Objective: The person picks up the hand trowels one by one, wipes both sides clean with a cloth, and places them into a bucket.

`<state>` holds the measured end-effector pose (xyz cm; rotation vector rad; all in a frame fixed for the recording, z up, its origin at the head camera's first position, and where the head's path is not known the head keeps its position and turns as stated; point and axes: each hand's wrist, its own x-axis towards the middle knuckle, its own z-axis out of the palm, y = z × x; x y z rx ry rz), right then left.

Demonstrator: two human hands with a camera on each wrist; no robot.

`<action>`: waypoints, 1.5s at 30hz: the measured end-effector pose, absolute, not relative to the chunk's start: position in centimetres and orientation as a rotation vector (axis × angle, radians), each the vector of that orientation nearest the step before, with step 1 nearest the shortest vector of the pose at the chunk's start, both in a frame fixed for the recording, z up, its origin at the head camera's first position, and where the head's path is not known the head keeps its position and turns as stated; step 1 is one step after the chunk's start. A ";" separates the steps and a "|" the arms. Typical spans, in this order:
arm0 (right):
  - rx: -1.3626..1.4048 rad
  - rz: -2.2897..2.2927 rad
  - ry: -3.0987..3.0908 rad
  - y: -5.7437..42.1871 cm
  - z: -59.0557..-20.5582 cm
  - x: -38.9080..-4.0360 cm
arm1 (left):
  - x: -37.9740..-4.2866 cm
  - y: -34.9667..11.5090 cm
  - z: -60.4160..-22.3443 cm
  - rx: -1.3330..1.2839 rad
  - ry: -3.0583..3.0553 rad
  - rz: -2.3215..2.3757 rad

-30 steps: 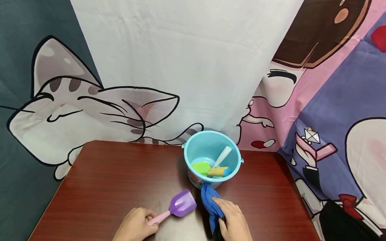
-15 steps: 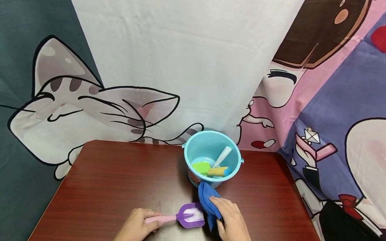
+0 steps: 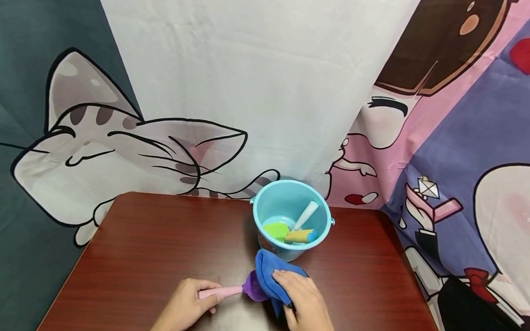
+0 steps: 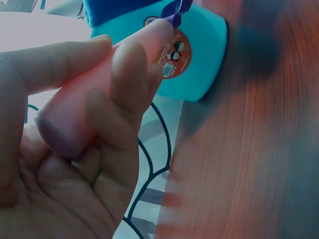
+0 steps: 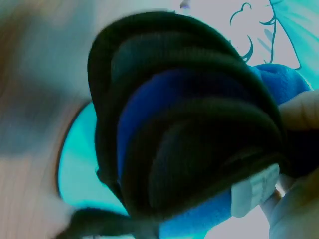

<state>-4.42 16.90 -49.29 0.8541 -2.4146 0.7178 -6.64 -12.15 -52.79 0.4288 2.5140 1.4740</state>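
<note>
My left hand (image 3: 187, 307) grips the pink handle (image 3: 226, 291) of a toy shovel with a purple scoop (image 3: 250, 288). In the left wrist view, thumb and fingers wrap the handle (image 4: 144, 40). A folded blue cloth (image 3: 271, 276) is held in my right hand (image 3: 307, 303), and it covers the far part of the scoop. The right wrist view shows the cloth (image 5: 281, 79) in dark-edged folds with a white tag (image 5: 255, 191). Just beyond the cloth stands a light-blue bucket (image 3: 267, 205), with a round orange sticker (image 4: 177, 52) on its side.
Inside the bucket lie a green piece (image 3: 276, 231), a yellow piece with a blue end (image 3: 295, 236) and a white handle (image 3: 305, 215). The bucket stands near the back edge of the brown table (image 3: 161, 241). A cartoon-printed curtain (image 3: 242, 76) hangs behind.
The shovel has swung from a tilted-up angle to nearly level, its scoop turning over. My right hand has brought the cloth left, onto the scoop. The bucket has stayed put.
</note>
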 end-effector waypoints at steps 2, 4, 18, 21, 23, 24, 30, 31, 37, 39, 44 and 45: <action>0.878 0.685 -2.470 16.5 -49.5 -4.4 | -6.7 -12.0 -52.6 0.417 2.494 1.487; 0.891 0.632 -2.550 16.2 -49.8 -4.3 | -6.7 -11.7 -52.5 0.404 2.479 1.491; 1.013 0.523 -2.839 14.7 -51.2 -4.3 | -6.6 -11.1 -52.3 0.441 2.416 1.586; 0.993 0.540 -2.890 14.7 -51.2 -4.4 | -6.6 -11.1 -52.3 0.426 2.419 1.589; 0.980 0.543 -2.902 14.7 -51.3 -4.5 | -6.6 -11.1 -52.3 0.424 2.421 1.585; 0.971 0.547 -2.904 14.8 -51.3 -4.5 | -6.6 -11.1 -52.3 0.419 2.418 1.582; 0.886 0.535 -2.883 15.4 -51.3 -4.5 | -6.7 -11.3 -52.3 0.382 2.410 1.619; 0.867 0.527 -2.870 15.7 -51.3 -4.5 | -6.7 -11.4 -52.3 0.382 2.414 1.638; 0.750 0.527 -2.756 17.3 -51.3 -4.8 | -6.8 -12.3 -51.6 0.358 2.445 1.676; 0.703 0.524 -2.737 17.8 -51.3 -4.8 | -6.9 -12.7 -52.0 0.345 2.446 1.670; 0.610 0.521 -2.692 18.7 -51.3 -4.7 | -7.0 -13.3 -52.2 0.273 2.463 1.642; 0.608 0.541 -2.673 18.8 -51.2 -4.7 | -7.0 -13.4 -52.3 0.262 2.475 1.633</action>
